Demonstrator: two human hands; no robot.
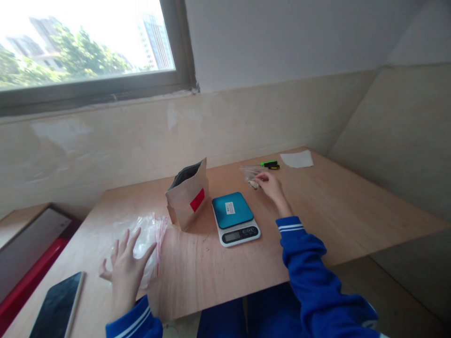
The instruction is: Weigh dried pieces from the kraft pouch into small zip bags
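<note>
My left hand (127,267) hovers with spread fingers over a stack of clear zip bags (150,234) with red seal lines. Far across the table, my right hand (269,184) has its fingertips pinched at a small clear zip bag (249,174) that has something pale inside, too small to name. Between the hands stands an open brown paper pouch (186,202) with a red label and a dark lining. To its right lies a white kitchen scale (235,238) with a teal top, and nothing rests on its plate.
Behind my right hand lie green-and-black and yellow-and-black handled tools (270,165) and a white paper sheet (298,159). A phone (58,305) sits at the near left. Dark crumbs dot the wooden table (197,277). Wall and window border the back.
</note>
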